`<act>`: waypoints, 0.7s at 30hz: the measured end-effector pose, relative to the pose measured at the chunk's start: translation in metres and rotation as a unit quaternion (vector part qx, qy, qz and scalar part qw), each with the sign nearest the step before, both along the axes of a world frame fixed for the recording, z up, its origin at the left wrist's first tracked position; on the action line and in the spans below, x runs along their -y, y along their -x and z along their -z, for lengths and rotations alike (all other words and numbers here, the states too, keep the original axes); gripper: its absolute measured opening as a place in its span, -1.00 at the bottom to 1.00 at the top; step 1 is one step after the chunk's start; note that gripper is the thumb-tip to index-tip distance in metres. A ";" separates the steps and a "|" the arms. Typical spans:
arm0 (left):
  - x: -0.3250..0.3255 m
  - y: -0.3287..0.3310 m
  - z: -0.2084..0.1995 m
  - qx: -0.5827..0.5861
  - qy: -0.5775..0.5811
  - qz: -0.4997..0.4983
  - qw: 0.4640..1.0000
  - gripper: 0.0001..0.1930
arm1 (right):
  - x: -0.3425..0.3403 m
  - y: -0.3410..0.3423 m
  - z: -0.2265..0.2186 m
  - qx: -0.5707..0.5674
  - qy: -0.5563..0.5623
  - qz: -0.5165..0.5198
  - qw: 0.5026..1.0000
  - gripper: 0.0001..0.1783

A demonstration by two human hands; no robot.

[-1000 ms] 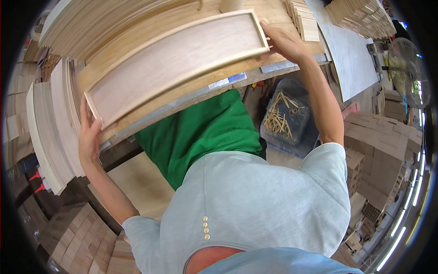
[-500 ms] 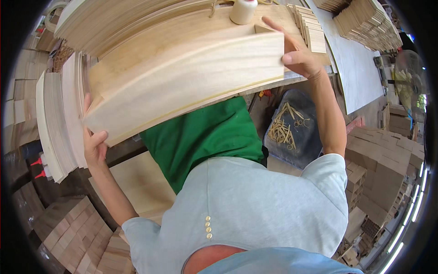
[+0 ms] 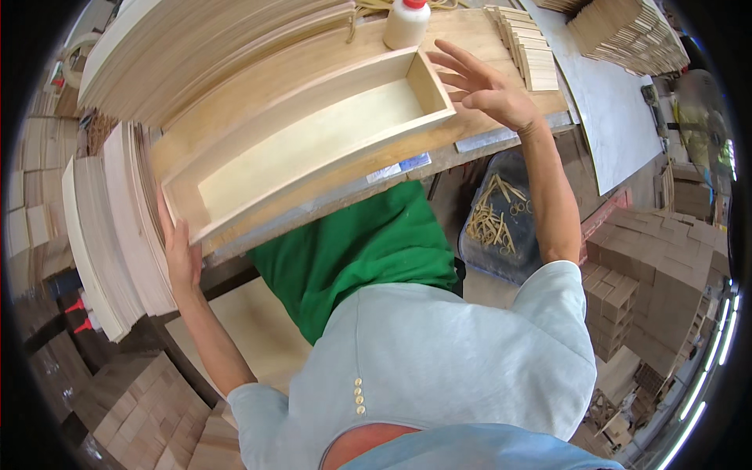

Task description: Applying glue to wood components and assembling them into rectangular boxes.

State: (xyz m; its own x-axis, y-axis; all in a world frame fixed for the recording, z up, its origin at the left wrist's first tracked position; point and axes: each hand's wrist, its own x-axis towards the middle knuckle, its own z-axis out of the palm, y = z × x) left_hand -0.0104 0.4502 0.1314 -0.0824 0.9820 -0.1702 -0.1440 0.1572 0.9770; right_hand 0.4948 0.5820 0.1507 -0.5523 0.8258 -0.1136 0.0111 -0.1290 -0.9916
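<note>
A long, pale wooden box [image 3: 309, 145], open at the top, rests on the wooden workbench top [image 3: 313, 66] in front of me. Its inside faces up. My left hand [image 3: 182, 254] is at the box's left end, with the fingers along the outer end wall and the thumb by the near corner. Beside the right end, my right hand [image 3: 489, 90] has its fingers spread, the tips close to the end wall. Whether they touch it I cannot tell. A white bottle with a red cap [image 3: 406, 23] stands just behind the box's right end.
Curved thin boards are stacked behind the box [image 3: 211, 59] and at the left [image 3: 106, 243]. Small wooden slats [image 3: 529, 55] lie at the bench's right. A dark bin [image 3: 501, 262] with rubber bands sits below the bench. More wood pieces [image 3: 627, 47] are piled at far right.
The box has turned from showing its outer side to showing its open inside, and has come down onto the bench. My right hand has let go of its end and spread its fingers.
</note>
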 end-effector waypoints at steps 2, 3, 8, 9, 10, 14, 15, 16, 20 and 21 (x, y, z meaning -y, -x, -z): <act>0.002 0.002 0.003 -0.030 -0.001 -0.006 1.000 -0.22 | -0.014 -0.011 0.000 -0.015 -0.027 0.013 0.999 -0.16; 0.004 0.002 0.004 -0.029 -0.005 -0.003 1.000 -0.22 | -0.026 -0.014 0.001 0.040 -0.055 0.092 0.993 -0.27; 0.004 -0.009 -0.005 -0.049 -0.001 0.011 0.999 -0.18 | -0.123 -0.026 0.037 0.287 -0.222 0.320 0.875 -0.66; 0.005 -0.010 -0.005 -0.051 -0.003 0.012 0.999 -0.18 | -0.141 -0.025 0.046 0.364 -0.273 0.316 0.833 -0.71; 0.004 -0.010 -0.004 -0.043 -0.014 -0.010 0.999 -0.13 | -0.155 -0.026 0.055 0.365 -0.273 0.319 0.831 -0.71; 0.014 -0.004 -0.013 -0.068 -0.054 -0.039 0.995 0.05 | -0.187 -0.026 0.074 0.519 -0.448 0.188 0.703 -0.80; 0.019 -0.002 -0.015 -0.070 -0.052 -0.043 0.995 0.05 | -0.193 -0.025 0.076 0.525 -0.435 0.199 0.704 -0.83; 0.023 0.002 -0.017 -0.081 -0.043 -0.059 0.994 0.03 | -0.197 -0.026 0.078 0.532 -0.422 0.209 0.704 -0.83; 0.037 0.013 -0.018 -0.094 -0.034 -0.090 0.991 -0.04 | -0.209 -0.037 0.083 0.613 -0.376 0.239 0.653 -0.79; 0.039 0.013 -0.018 -0.093 -0.036 -0.091 0.991 -0.04 | -0.215 -0.042 0.081 0.562 -0.378 0.241 0.695 -0.81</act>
State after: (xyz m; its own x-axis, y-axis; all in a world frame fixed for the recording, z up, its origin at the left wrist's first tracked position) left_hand -0.0238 0.4112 0.1498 -0.2823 0.9571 -0.0653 0.0208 0.0742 0.9970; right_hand 0.5368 0.7965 0.0698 -0.1032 0.9428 0.3171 0.9697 0.1664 -0.1789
